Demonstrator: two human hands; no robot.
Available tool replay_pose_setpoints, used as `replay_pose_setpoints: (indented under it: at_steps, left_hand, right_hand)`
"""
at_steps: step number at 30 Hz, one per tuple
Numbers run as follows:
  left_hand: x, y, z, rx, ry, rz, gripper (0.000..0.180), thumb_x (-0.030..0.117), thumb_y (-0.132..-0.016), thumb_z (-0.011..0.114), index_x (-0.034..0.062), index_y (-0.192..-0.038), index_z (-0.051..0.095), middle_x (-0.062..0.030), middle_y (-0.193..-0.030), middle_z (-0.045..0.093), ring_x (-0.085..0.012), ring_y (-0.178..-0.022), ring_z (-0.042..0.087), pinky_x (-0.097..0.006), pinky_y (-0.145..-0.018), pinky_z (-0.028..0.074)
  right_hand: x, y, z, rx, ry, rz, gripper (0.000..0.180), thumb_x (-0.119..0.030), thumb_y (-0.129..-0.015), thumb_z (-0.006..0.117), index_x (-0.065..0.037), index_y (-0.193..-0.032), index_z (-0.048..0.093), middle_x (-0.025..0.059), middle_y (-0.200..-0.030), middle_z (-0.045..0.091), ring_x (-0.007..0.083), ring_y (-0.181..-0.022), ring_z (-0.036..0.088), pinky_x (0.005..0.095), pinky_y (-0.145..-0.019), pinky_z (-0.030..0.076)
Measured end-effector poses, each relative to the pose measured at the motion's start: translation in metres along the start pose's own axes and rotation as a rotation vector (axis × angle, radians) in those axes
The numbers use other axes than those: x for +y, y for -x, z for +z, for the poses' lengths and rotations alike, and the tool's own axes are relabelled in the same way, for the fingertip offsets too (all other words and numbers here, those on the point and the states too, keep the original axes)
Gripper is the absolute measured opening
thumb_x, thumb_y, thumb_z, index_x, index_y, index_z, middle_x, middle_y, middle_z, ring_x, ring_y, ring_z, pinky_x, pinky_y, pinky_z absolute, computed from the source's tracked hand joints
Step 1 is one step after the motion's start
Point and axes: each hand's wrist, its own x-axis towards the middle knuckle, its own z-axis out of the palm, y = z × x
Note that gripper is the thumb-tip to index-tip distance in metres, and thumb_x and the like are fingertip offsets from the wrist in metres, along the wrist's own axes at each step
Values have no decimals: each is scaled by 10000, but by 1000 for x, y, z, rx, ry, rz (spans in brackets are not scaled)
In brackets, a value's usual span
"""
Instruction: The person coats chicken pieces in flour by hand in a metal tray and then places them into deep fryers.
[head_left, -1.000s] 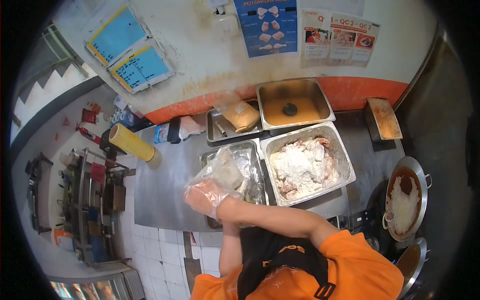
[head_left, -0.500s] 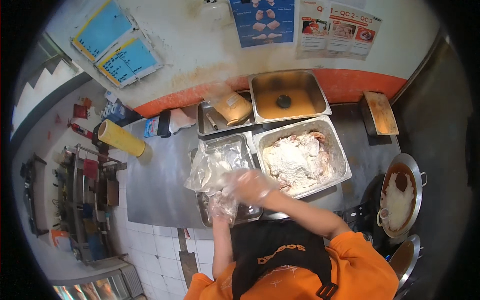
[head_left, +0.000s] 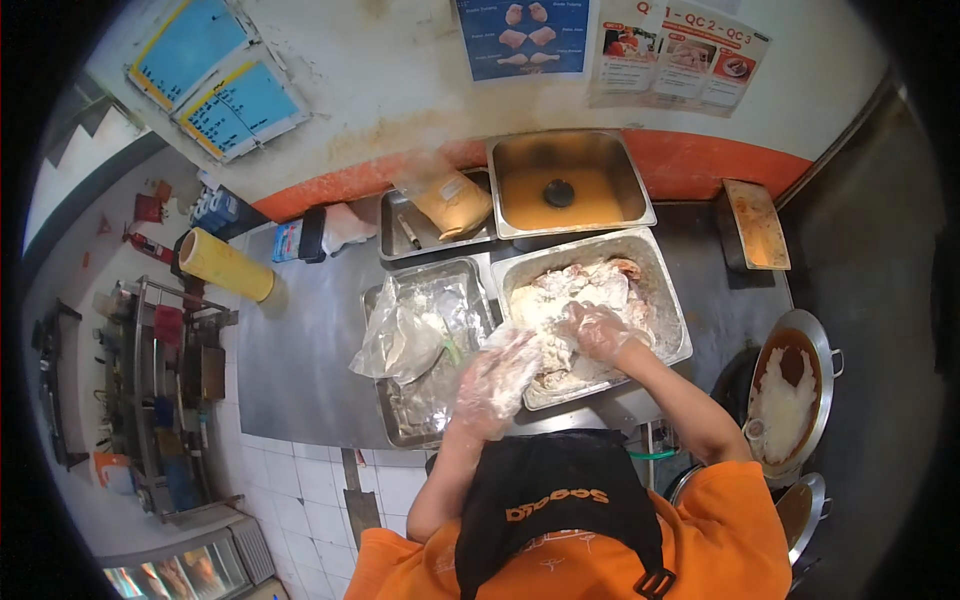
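A deep steel pan (head_left: pixel 672 283) holds raw chicken pieces coated in white flour (head_left: pixel 550 300). My right hand (head_left: pixel 600 332), in a clear plastic glove, reaches into it from the near right and touches the floured chicken; its fingertips are partly buried, so its grip is hidden. My left hand (head_left: pixel 498 385), gloved and dusted with flour, is at the pan's near left rim with fingers stretched out toward the flour. Left of it, a clear plastic bag with some flour (head_left: pixel 396 340) lies in a shallow steel tray (head_left: pixel 385 400).
Behind stand a steel pan of orange-brown liquid (head_left: pixel 520 222) with a dark round object in it and a tray with a bag of yellowish powder (head_left: pixel 448 200). A yellow cylinder (head_left: pixel 225 265) stands at left. At right are a narrow metal container (head_left: pixel 757 230) and a wok of frothing oil (head_left: pixel 795 400).
Both hands have moved right, from the tray with the plastic bag to the pan of floured chicken. My right hand has gone into the flour. The bag now lies in the tray, untouched.
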Motion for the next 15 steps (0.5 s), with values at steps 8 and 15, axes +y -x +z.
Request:
replay_pose_setpoints:
  at_steps: [8,15]
  left_hand:
    - [-68,-73,-1,518,-510,-146,501,357,-789,681,115,-1209,552,-113,-1111,583,-254,-998,569,-412,-859,468]
    - [-68,-142,-54,582,-913,-280,461,380,-838,670,30,-1131,599,-126,-965,633,-233,-845,595,-380,-723,485]
  right_hand:
    - [-9,27,-21,-208,252,-170,528,-255,-880,531,-202,-1399,451,210,-1275,549,404,-1144,553,450,-992,433]
    - [66,-5,-6,-94,54,-85,558,-312,-797,674,-211,-1326,526,182,-1466,395,400,-1305,426,416,-1084,375]
